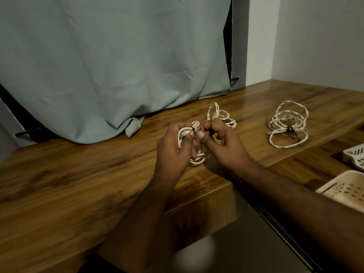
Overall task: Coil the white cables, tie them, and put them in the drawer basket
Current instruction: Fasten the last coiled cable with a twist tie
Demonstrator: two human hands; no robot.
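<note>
The left hand [178,142] grips a small coil of white cable [194,152] near the front edge of the tabletop [78,174], its fingers curled round the bunched loops so they cannot spring apart, while the lower loops hang out below the palm toward the wood. The right hand [218,142] sits just beside it, thumb and forefinger pinching what looks like the end of a thin dark tie [194,130] that crosses the top of the bundle; the two hands are held close together probably because the tie is short and has to be drawn tight against the coil. My reading is that this coil is being bound and the knot is not yet finished. A second coil [221,115] lies just behind the right hand, partly hidden, and whether it is tied I cannot tell. A third coil [287,125], toward the right edge of the tabletop, already carries a dark tie across its middle and seems parked there until all are ready. Two pale slotted baskets [342,186] wait low at the right, beyond the tabletop's edge, within easy reach for the drop; none of the cables is in them yet
</note>
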